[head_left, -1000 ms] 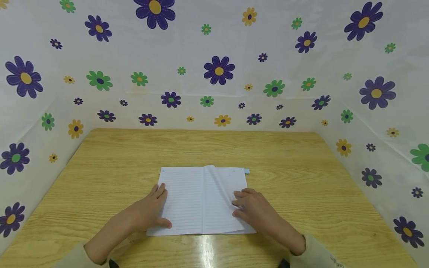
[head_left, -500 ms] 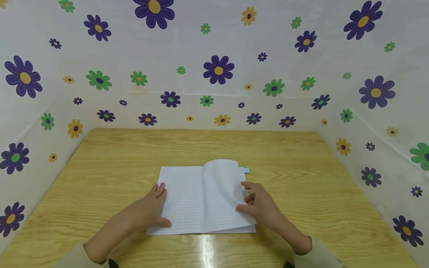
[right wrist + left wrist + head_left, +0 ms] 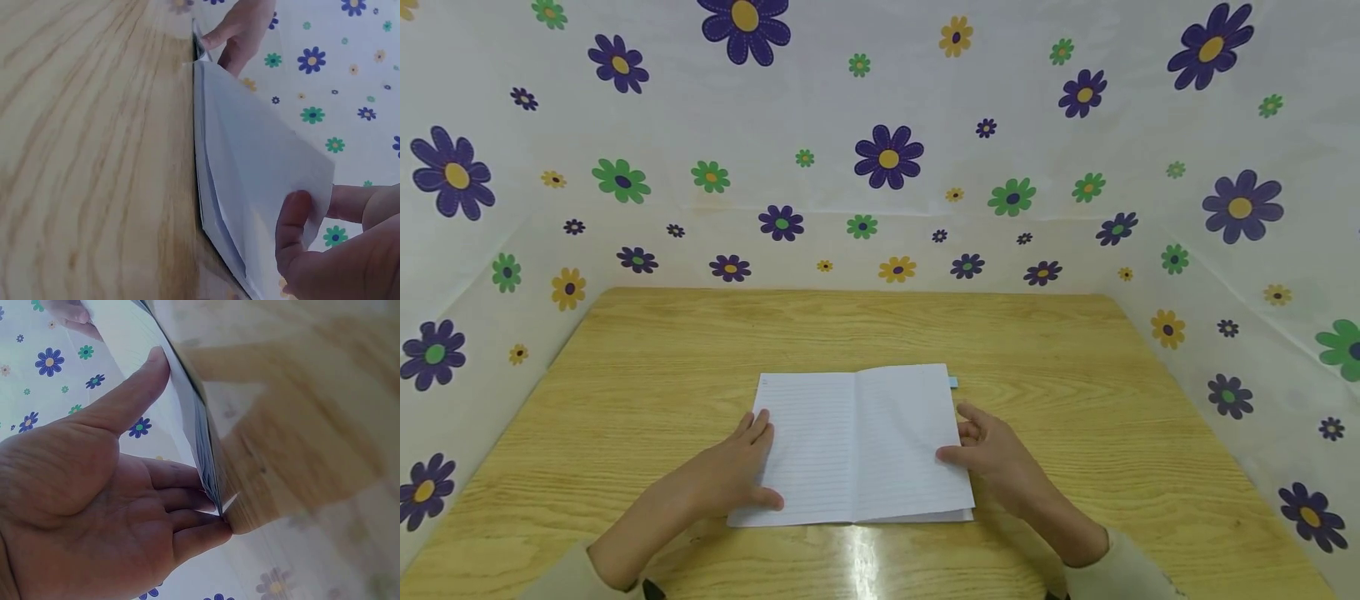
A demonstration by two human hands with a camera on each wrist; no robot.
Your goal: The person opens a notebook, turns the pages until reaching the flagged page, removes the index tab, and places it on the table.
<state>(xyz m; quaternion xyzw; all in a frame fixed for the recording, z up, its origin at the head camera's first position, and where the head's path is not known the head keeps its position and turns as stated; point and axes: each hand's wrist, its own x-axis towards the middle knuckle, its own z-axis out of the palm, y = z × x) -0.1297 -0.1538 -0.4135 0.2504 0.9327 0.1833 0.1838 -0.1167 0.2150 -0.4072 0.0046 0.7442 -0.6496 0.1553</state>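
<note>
An open lined notebook [image 3: 812, 450] lies flat on the table. On its left page rests my left hand [image 3: 737, 467], fingers fairly straight near the outer edge and thumb by the lower part. The left wrist view shows that thumb [image 3: 134, 387] lying on the paper and the fingertips at the notebook's edge. My right hand [image 3: 996, 462] pinches the outer edge of a right-hand page [image 3: 906, 433]. In the right wrist view the page [image 3: 269, 137] stands raised off the stack, thumb on one face and fingers partly hidden behind it.
A light blue tab [image 3: 953, 382] sticks out at the notebook's upper right. Wood-grain table [image 3: 850, 333] surrounds it. White cloth [image 3: 820, 100] printed with flowers stands along the back and both sides.
The right-hand page, bent and curled earlier, now spreads out flatter to the right. My right hand has shifted slightly right with the page edge. The left hand has stayed put.
</note>
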